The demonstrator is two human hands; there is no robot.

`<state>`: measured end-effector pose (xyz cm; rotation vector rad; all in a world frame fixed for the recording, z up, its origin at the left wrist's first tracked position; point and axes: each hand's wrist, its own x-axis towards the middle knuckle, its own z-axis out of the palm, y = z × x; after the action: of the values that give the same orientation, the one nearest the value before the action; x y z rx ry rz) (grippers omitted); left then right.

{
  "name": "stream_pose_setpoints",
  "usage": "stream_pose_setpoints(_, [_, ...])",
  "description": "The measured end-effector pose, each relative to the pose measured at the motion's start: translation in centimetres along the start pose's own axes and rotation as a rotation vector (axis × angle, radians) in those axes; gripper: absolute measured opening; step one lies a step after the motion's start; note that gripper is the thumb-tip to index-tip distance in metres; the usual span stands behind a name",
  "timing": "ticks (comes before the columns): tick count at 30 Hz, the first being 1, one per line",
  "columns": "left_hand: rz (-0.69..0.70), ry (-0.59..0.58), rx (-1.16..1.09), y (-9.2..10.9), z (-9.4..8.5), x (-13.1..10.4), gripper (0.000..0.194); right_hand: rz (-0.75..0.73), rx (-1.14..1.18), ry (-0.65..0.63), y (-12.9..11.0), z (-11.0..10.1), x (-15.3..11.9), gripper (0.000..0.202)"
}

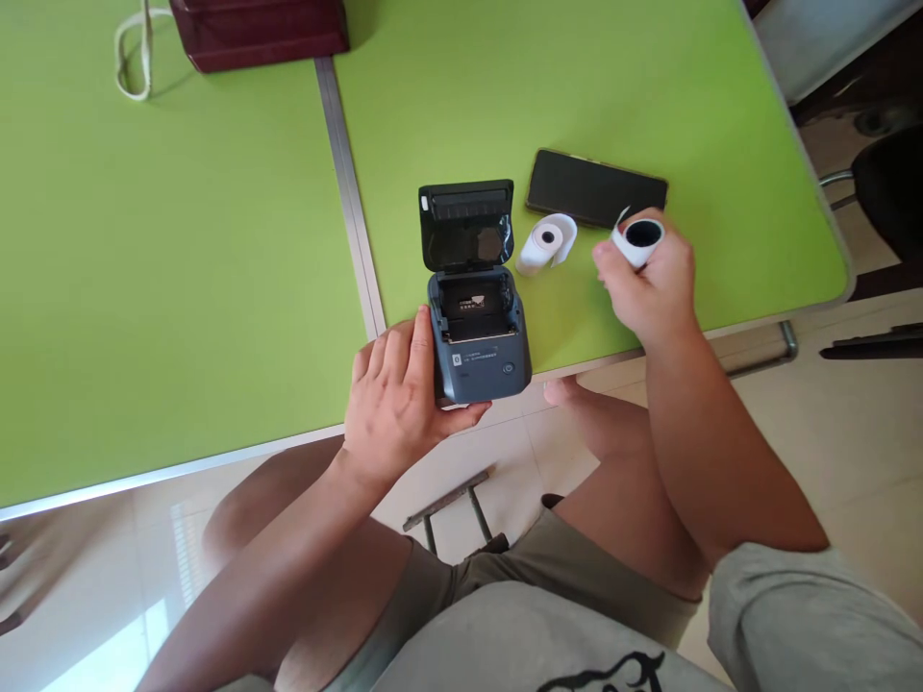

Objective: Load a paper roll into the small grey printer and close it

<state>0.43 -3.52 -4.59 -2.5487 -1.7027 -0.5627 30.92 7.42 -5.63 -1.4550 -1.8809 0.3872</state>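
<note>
A small dark blue-grey label printer (485,370) sits at the table's near edge with its black lid (467,231) raised. Its paper bay shows no roll inside. My left hand (396,394) grips the printer's left side, the thumb along its front lower edge. Over the table to the right, my right hand (653,288) is closed around a white paper roll (632,252) with a dark hollow core, and a loose paper end sticks up from it. Between the printer and that hand, a second white paper roll (537,248) lies partly unwound.
A black smartphone (591,187) lies behind the paper rolls. Towards the far left stands a dark red box (260,34) with a white cord (146,58). A metal strip (350,192) divides the green table (216,240). A dark chair (890,187) is at the right.
</note>
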Motion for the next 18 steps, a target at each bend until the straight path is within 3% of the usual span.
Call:
stream_pose_setpoints(3, [0.029,0.025,0.017,0.0,0.0,0.1,0.107,0.03,-0.102,0.144,-1.2,-0.6,-0.3,0.021])
stream_pose_setpoints(10, [0.014,0.018,0.041,0.1,0.0,0.2,0.111,0.072,-0.395,0.175,-1.0,-1.2,-0.5,0.028])
stream_pose_setpoints(13, [0.005,0.005,0.012,-0.1,-0.1,0.1,0.113,0.075,-0.397,0.168,-3.3,-1.9,-0.7,0.037])
stream_pose_setpoints(16, [0.019,0.027,0.016,-0.2,-0.2,0.1,0.113,-0.098,-0.347,0.155,-6.5,-2.1,-0.5,0.041])
stream_pose_setpoints(18, [0.021,0.035,0.019,-0.3,-0.1,0.1,0.112,-0.169,-0.351,0.066,-8.1,-1.8,0.1,0.043])
